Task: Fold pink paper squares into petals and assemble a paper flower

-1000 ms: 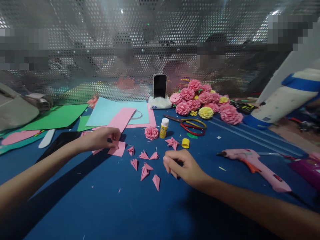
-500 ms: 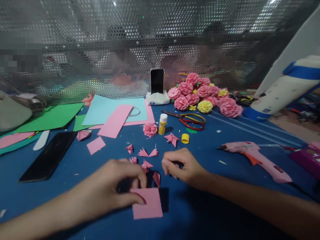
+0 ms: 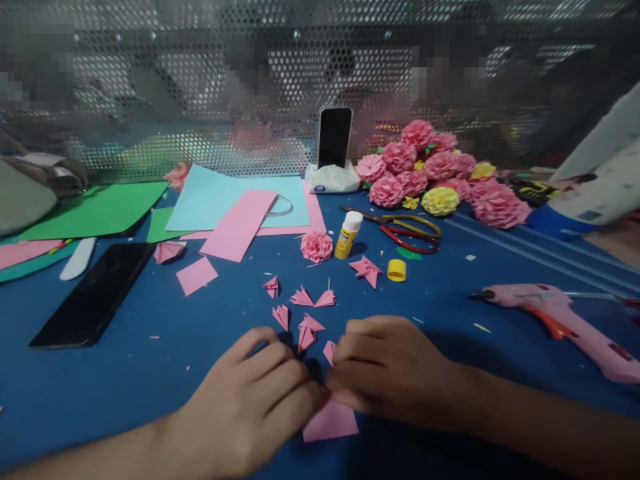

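Pink paper (image 3: 330, 421), plain, flat and straight-edged at its near side, lay at the table's near side, its top hidden under curled fingers, left hand (image 3: 255, 403) and right hand (image 3: 387, 370) both pinching it, folded pieces (image 3: 307, 332) just beyond.

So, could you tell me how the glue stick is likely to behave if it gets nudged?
The glue stick stands upright on a narrow base, so even a light push would probably tip it. Its body looks round, so once down it may well roll. It seems stiff rather than floppy, judging by its straight tube shape.
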`<state>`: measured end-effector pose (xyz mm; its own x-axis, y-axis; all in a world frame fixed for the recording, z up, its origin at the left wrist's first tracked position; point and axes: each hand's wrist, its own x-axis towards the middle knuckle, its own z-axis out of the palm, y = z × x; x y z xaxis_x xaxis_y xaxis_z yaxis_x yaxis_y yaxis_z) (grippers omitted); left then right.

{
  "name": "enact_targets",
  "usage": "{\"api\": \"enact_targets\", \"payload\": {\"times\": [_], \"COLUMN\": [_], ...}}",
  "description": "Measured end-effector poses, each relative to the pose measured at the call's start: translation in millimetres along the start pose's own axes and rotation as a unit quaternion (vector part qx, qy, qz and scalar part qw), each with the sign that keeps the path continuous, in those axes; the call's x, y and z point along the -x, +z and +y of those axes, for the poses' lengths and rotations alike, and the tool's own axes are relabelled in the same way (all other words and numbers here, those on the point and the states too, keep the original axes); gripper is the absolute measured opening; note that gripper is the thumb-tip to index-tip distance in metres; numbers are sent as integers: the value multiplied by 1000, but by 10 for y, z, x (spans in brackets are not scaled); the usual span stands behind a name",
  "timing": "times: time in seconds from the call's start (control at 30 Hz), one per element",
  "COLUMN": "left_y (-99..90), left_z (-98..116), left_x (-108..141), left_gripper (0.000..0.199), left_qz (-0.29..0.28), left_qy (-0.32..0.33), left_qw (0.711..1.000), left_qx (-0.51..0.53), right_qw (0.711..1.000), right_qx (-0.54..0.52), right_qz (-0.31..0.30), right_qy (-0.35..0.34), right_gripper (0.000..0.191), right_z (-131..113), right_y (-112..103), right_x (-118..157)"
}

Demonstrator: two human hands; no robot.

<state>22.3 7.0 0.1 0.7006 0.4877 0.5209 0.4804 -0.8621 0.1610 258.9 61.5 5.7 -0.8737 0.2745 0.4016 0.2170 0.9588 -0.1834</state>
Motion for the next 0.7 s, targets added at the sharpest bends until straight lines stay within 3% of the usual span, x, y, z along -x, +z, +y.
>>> {"api": "enact_targets", "payload": {"times": [0.1,0.23,0.33,0.43,0.7], "left_y": [-8,-6,-7,0,45], "left_z": [58,80,74,80,86], "left_x": [47,124,171,199,183], "left_gripper": [26,30,41,43,39], "left_qz": [28,-6,-32,-11,25], "left_qy": [12,17,35,57,31], "left_qw": [998,996,994,992,996], "left_qx": [-59,-84,-101,-111,-84], "right_qw": [998,991,991,991,993], "right_qx": [10,-14,-27,-55,-51], "right_qz": [-2,-15,-31,-35,-5], "right_qy": [-66,-129,-127,-121,-108], "right_gripper": [17,13,15,21,7], "right_z": [12,36,60,77,58], "right_y": [-45,-66,-56,-41,-37], "right_x": [-19,-29,-21,-24,-70]}}
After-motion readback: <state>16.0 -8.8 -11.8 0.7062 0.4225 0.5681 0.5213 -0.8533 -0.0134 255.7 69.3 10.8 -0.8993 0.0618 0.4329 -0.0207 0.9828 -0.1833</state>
